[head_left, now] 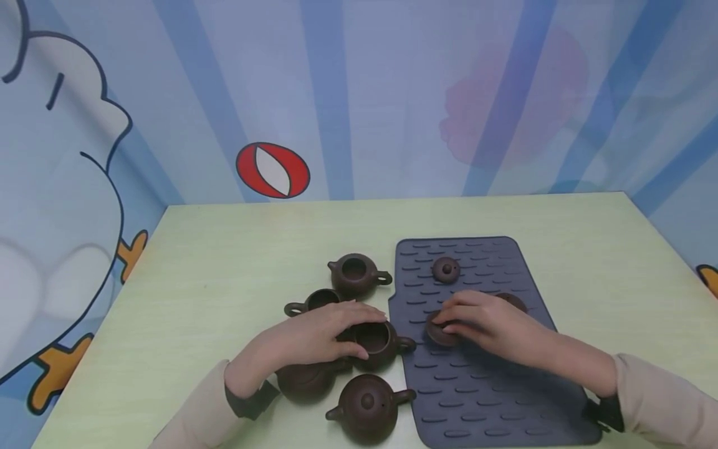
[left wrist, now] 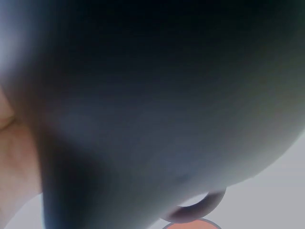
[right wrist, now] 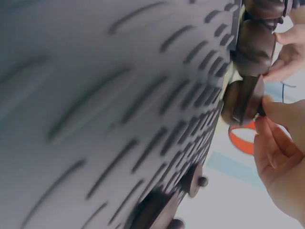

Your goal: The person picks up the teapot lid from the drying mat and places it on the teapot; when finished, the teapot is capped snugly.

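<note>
My left hand (head_left: 322, 333) grips a small dark brown lidless teapot (head_left: 374, 342), fingers at its far rim and thumb at the near side. By its knob, my right hand (head_left: 493, 324) pinches a round brown lid (head_left: 440, 330) over the left part of the grey mat. The right wrist view shows this lid (right wrist: 250, 100) tilted on edge, thumb and fingers at the knob. A blurred dark shape (left wrist: 167, 119) fills most of the left wrist view, with a brown handle (left wrist: 202, 210) below it.
Around my left hand stand an open teapot (head_left: 354, 274), another open pot (head_left: 322, 298), a partly hidden pot (head_left: 305, 381) and a lidded teapot (head_left: 367, 411). Two more lids, a small lid (head_left: 446, 270) and a half-hidden lid (head_left: 512, 302), lie on the ridged mat (head_left: 477, 411).
</note>
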{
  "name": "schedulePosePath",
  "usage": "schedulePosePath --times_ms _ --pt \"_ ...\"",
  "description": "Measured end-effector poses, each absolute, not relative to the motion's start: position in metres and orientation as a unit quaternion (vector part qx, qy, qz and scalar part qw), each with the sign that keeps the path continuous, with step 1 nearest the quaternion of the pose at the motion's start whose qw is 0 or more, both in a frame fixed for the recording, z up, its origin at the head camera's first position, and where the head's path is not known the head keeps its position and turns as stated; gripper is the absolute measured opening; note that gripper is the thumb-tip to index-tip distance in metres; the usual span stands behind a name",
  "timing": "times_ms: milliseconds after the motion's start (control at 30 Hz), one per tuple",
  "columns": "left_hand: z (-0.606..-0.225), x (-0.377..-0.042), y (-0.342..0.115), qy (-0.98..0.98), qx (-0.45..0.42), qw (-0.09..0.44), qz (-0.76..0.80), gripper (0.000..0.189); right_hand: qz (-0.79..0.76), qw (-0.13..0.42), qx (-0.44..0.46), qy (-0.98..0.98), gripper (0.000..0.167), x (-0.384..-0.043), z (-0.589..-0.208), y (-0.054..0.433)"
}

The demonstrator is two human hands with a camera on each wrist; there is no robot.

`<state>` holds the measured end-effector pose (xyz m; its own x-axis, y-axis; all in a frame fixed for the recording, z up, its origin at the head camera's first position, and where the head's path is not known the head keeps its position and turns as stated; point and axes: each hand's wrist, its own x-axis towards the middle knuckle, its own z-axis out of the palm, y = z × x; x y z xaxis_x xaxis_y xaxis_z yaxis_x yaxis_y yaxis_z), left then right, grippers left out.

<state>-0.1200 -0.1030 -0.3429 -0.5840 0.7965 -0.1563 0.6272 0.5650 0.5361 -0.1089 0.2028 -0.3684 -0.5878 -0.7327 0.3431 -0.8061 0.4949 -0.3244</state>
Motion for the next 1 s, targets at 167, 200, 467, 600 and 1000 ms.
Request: schedulePosePath --times_ms 167,200,467,600,1000 --pt "-0.344 -0.121 -0.105 0.862 0.419 0.184 0.219 0.053 0.265 0.120 0.480 -0.828 0.030 -0.107 -0.366 0.185" --pt "-0.344 -0.121 -0.105 0.861 0.421 0.183 0.219 0.053 0.266 0.130 0.482 -0.825 0.030 -0.106 -0.365 0.181" --pt "-0.343 -0.120 -0.105 0.867 0.401 0.199 0.218 0.061 0.278 0.160 0.459 -0.829 0.032 -0.103 -0.364 0.166" --pt "-0.343 -0.120 -0.105 0.866 0.404 0.193 0.223 0.065 0.305 0.150 0.462 -0.819 0.032 -0.103 -0.365 0.159" --pt "-0.342 -0.122 -0.107 0.865 0.406 0.173 0.239 0.069 0.325 0.131 0.495 -0.795 0.026 -0.105 -0.368 0.133"
